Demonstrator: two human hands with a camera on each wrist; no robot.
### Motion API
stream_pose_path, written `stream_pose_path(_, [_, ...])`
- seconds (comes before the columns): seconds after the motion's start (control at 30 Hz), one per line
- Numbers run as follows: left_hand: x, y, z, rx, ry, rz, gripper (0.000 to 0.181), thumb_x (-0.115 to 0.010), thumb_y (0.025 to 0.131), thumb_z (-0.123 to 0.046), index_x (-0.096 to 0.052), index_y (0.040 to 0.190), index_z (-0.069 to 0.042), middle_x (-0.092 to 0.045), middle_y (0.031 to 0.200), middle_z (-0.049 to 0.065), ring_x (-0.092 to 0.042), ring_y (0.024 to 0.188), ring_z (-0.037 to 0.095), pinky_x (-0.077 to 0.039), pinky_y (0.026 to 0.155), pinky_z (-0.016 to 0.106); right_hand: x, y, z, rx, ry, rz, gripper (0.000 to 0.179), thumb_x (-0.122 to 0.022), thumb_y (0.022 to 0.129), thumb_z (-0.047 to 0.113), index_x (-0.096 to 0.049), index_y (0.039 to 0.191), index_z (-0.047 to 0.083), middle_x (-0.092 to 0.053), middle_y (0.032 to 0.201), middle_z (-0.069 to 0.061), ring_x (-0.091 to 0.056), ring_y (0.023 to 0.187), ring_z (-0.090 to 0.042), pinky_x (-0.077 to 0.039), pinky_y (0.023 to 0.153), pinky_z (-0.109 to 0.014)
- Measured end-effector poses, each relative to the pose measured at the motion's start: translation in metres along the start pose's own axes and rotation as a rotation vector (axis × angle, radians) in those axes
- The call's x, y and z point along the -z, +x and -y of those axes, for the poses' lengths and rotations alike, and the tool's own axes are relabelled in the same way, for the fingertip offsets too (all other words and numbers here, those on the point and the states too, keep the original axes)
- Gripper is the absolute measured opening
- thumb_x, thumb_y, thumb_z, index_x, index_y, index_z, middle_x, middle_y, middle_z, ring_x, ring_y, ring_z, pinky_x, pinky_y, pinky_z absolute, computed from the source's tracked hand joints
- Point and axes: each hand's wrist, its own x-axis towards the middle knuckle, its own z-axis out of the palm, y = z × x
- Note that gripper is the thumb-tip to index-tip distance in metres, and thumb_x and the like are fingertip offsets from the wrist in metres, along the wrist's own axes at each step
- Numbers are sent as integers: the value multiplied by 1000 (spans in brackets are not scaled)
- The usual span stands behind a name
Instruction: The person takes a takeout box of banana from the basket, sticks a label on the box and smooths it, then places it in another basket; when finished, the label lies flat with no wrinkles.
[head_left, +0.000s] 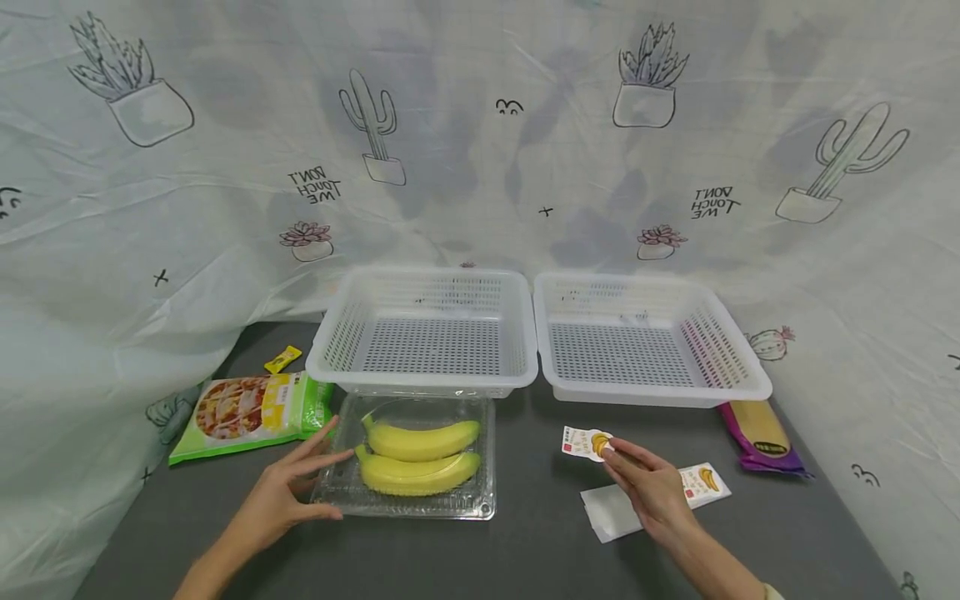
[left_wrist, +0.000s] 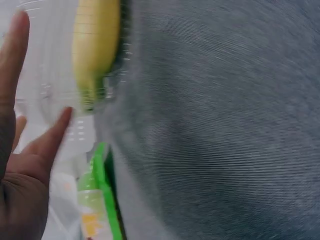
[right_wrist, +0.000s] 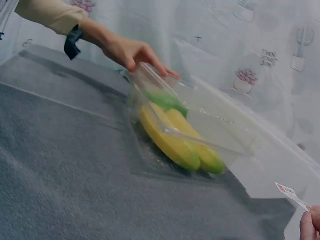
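Observation:
A clear plastic clamshell box (head_left: 480, 492) holding two yellow bananas (head_left: 422, 473) lies on the dark table. At the box's left side is my left hand (head_left: 281, 492), its fingers spread and fairly straight, with fingertips right at the lid's edge. My right hand (head_left: 651, 492) pinches a small white label (head_left: 581, 443) printed with bananas between thumb and fingers, to the right of the box. Under that hand lies a white backing strip (head_left: 611, 512) with another banana label (head_left: 703, 483) at its right end. The right wrist view also shows the thin label (right_wrist: 291, 194) held near its edge.
Two white perforated baskets (head_left: 423, 379) (head_left: 652, 393) stand side by side behind the box. A green food bag (head_left: 251, 412) and a small yellow packet (head_left: 282, 359) lie at left. A purple and yellow package (head_left: 765, 437) sits at right. A printed curtain (head_left: 465, 150) hangs behind.

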Motion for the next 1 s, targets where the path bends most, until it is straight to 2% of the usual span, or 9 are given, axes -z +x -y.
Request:
stream_pose_path(0.07, [-2, 1, 1, -4, 30, -25, 66, -86, 65, -18, -64, 126, -7, -30, 154, 14, -43, 120, 51, -57, 72, 39, -5, -1, -1, -4, -7, -5, 24, -59, 88, -13, -71, 97, 6, -66, 95, -3, -68, 87, -12, -52, 85, -26])
stream_pose_path(0.17, [-4, 1, 3, -10, 46, -61, 64, -86, 64, -17, -66, 123, -8, -34, 151, 18, -46, 119, 48, -57, 72, 32, -12, -2, -2, -20, -26, -20, 24, -60, 88, -12, -67, 108, 0, -65, 98, -4, -67, 88, -12, -52, 86, -26])
stream_pose_path(0.37, [-5, 0, 4, -11, 53, -71, 63, -86, 65, -21, -66, 124, -9, -35, 150, 18, -46, 124, 32, -57, 73, 28, -28, -4, -4, -17, -78, -22, 43, -62, 88, -11, -50, 128, -16, -63, 105, -9, -67, 89, -13, -52, 85, -27])
stream_pose_path(0.5, [-5, 0, 3, 6, 36, -65, 63, -85, 65, -22, -66, 124, -10, -34, 151, 17, -44, 125, 32, -57, 74, 29, -41, -4, -6, -12, -77, -7, 45, -61, 88, -11, -46, 130, -18, -63, 108, -12, -67, 89, -13, -52, 85, -27])
stream_pose_path(0.67, [-5, 1, 2, 28, -5, -49, 63, -85, 66, -18, -65, 125, -8, -32, 151, 21, -43, 123, 43, -56, 75, 31, -56, -4, -7, -11, -77, 13, 46, -61, 88, -10, -45, 130, -18, -59, 114, -14, -67, 90, -13, -52, 85, -27])
stream_pose_path(1.0, [-5, 0, 2, 43, -29, -43, 64, -85, 66, -14, -64, 126, -6, -31, 151, 20, -41, 123, 44, -56, 77, 32, -84, -5, -11, 10, -38, 53, 40, -61, 87, -14, -50, 124, -20, -64, 103, -12, -68, 86, -15, -54, 81, -28])
